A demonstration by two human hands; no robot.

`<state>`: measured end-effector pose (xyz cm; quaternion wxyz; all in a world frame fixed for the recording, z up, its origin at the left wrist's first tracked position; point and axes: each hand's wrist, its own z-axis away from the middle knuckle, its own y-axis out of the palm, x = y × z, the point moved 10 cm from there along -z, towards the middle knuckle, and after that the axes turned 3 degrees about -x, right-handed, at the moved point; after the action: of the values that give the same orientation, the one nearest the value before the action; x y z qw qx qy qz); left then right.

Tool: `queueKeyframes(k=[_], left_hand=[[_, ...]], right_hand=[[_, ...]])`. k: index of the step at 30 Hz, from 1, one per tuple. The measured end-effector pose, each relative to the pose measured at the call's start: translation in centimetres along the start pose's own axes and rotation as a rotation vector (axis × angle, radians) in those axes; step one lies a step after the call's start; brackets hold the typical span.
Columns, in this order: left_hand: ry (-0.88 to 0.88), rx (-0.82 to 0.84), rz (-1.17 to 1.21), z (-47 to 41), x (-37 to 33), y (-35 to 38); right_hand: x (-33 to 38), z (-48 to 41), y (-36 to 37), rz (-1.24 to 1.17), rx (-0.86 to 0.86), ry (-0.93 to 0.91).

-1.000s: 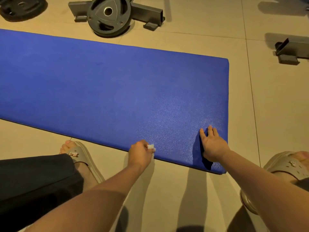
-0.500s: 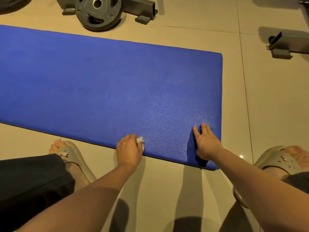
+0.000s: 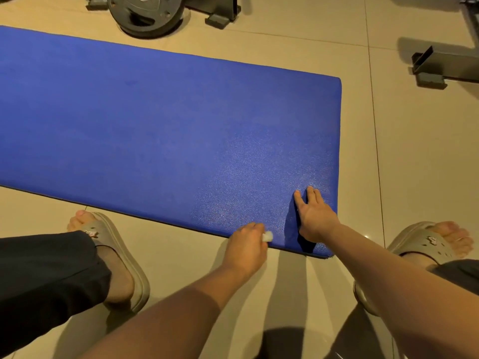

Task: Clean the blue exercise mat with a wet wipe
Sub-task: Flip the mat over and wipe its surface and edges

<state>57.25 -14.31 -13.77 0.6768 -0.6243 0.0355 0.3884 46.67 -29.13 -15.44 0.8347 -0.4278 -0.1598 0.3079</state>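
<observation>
The blue exercise mat point(image 3: 166, 130) lies flat on the tiled floor, its right end near the middle right of the view. My left hand point(image 3: 245, 248) grips a small bunched white wet wipe point(image 3: 268, 236) at the mat's near edge, close to the right corner. My right hand point(image 3: 313, 216) rests flat on the mat beside it, fingers straight and pointing away from me. The mat surface around both hands shines as if damp.
A dark weight plate point(image 3: 146, 15) and a metal frame foot point(image 3: 220, 11) lie beyond the mat's far edge. Another metal frame foot point(image 3: 440, 66) is at the right. My sandalled feet point(image 3: 114, 257) point(image 3: 425, 244) stand on the beige tiles point(image 3: 414, 161) near the mat.
My left hand with the wipe has slid right along the near edge, closing on my right hand. My right hand has stayed pressed near the corner.
</observation>
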Motion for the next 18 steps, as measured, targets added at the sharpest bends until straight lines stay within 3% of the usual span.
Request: queueKeyframes(k=[5, 8, 13, 18], left_hand=[[-0.464, -0.318, 0.226, 2.0, 11.8, -6.2], [-0.474, -0.35, 0.288, 2.4, 11.8, -5.6], [-0.309, -0.091, 0.457, 1.3, 3.8, 2.4], [-0.402, -0.194, 0.527, 1.1, 5.5, 1.5]], right_hand=[[0.3, 0.0, -0.1, 0.011, 0.006, 0.011], [0.4, -0.1, -0.1, 0.01, 0.039, 0.029], [0.9, -0.2, 0.0, -0.018, 0.054, 0.08], [1.1, 0.1, 0.0, -0.024, 0.058, 0.121]])
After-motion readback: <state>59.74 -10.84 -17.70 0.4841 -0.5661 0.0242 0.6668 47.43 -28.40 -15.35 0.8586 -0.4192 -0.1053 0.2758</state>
